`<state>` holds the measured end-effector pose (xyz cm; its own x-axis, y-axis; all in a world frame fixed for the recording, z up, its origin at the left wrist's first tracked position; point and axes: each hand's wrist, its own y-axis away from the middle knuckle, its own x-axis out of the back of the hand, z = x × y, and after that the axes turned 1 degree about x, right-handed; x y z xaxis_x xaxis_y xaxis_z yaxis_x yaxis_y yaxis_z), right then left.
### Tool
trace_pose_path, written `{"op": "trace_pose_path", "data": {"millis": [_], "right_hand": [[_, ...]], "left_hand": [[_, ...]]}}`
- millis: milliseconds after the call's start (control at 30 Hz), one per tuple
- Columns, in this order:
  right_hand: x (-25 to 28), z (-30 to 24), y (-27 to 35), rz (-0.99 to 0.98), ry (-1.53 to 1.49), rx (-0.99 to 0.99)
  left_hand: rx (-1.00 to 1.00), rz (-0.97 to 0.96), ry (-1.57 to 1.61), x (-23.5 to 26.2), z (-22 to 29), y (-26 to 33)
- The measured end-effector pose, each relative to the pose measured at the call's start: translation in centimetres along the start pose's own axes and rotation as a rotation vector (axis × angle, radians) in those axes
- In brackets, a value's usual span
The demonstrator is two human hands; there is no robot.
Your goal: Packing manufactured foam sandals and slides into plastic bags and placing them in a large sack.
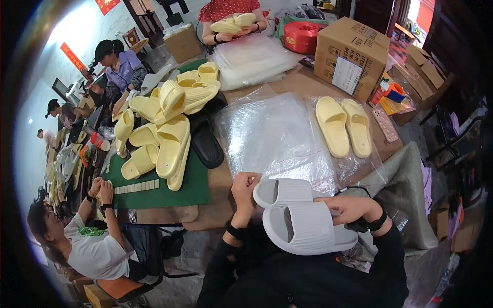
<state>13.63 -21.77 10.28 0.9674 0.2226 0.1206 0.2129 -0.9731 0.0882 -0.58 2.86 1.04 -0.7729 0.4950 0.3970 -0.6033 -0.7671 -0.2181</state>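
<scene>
A pair of light grey slide slippers [300, 226] lies sideways over my lap at the table's near edge. My right hand [349, 209] is closed on them, its fingers partly hidden by the slippers. My left hand [244, 192] is closed in a pinch at the near left corner of a clear plastic bag [272, 136], just left of the grey toes. The bag lies flat on the table, on others like it. To its right, a pair of pale yellow slippers [339, 128] rests side by side on clear plastic.
A heap of yellow slippers [172, 133] and a black slipper [206, 141] lie left on a green mat [192, 192]. Beyond are more plastic bags [251, 59], a carton [349, 56] and red twine [299, 37]. A phone [385, 124] lies right. Co-workers sit left; one opposite holds yellow slippers.
</scene>
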Motion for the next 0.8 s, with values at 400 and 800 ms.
{"op": "trace_pose_path", "data": {"millis": [400, 800], "right_hand": [[0.5, -0.1, 1.2, -0.059, 0.051, -0.071], [-0.2, 0.5, 0.6, 0.465, 0.635, -0.267]], "left_hand": [[-0.481, -0.413, -0.690, -1.9, -3.9, 1.2], [-0.602, -0.354, -0.557, 0.1, 3.0, 2.1]]}}
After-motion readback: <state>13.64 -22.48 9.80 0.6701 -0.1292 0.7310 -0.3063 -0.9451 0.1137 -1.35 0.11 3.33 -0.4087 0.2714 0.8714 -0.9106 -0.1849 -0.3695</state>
